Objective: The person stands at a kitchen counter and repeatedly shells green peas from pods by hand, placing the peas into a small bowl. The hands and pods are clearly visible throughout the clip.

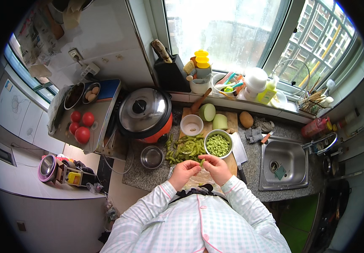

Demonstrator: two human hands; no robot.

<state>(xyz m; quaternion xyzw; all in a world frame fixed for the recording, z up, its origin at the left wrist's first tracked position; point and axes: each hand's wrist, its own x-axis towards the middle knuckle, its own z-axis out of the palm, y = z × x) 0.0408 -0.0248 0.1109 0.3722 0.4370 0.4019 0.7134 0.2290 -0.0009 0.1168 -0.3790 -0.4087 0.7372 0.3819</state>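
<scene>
Between the fingertips of both hands is a green edamame pod (202, 162). My left hand (184, 172) grips its left side, my right hand (216, 168) its right. Just beyond them, a heap of edamame pods (191, 148) spreads over a wooden cutting board (231, 119) and the counter. Shelled green beans (217, 145) fill a round bowl (205, 146) right of the heap. Behind the pods stands a white bowl (185, 124) with a few small bits inside. A clear plastic bag (197, 181) lies below my hands, partly hidden.
A cleaver (239, 150) lies along the board's right edge, near a steel sink (291, 158). Cut pale-green gourd pieces (220, 122) and a potato (246, 120) are at the back. Left are an electric cooker (156, 126), a metal bowl (152, 157) and tomatoes (82, 135).
</scene>
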